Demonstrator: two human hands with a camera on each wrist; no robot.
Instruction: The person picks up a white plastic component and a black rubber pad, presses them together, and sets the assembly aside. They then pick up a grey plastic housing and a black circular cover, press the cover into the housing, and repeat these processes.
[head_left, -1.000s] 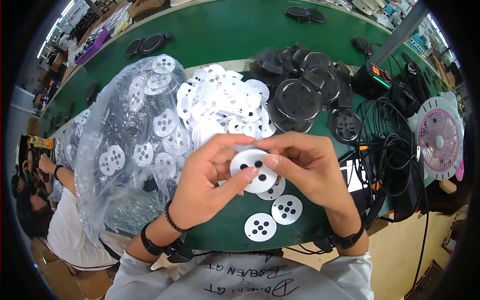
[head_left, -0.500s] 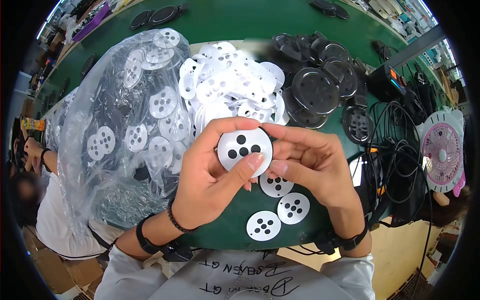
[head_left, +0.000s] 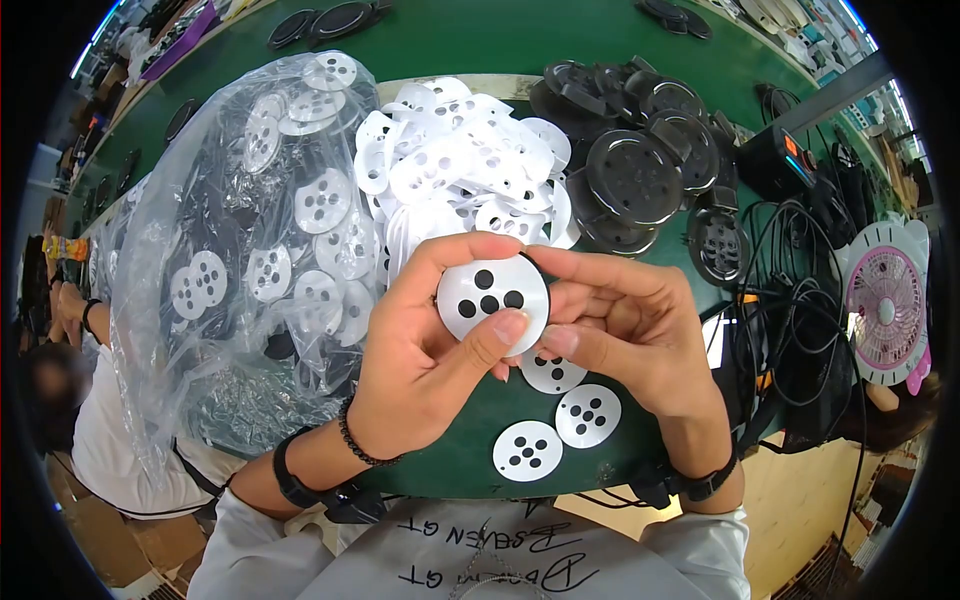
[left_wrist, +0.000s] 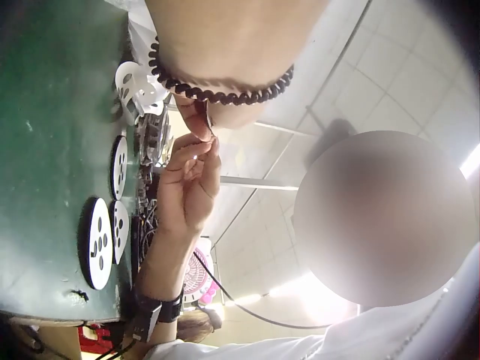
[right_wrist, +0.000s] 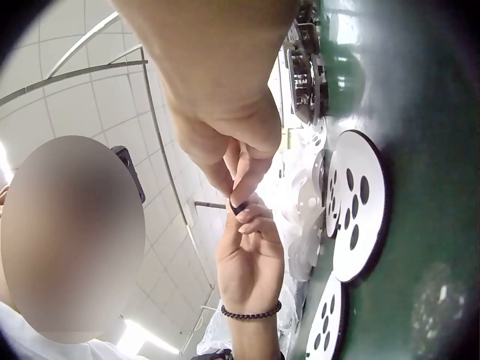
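A round white disc with several black dots is held up above the table, a dark rim showing along its right side. My left hand grips it, thumb pressed on the white face and index finger curved over the top edge. At the right edge my right hand pinches the disc, index finger along the upper rim and thumb lower down. Seen from the right wrist, the fingertips of both hands meet around a small dark edge. Below lie similar dotted discs, one partly covered by the right hand.
A heap of white perforated discs lies behind the hands, beside a clear plastic bag with more discs. Black round parts are piled at the back right. Tangled cables and a pink-and-white fan stand farther right.
The disc has turned and moved left between the hands. My right thumb has slid off its face to the edge; the left thumb stays on it. The last half second shows hardly any motion.
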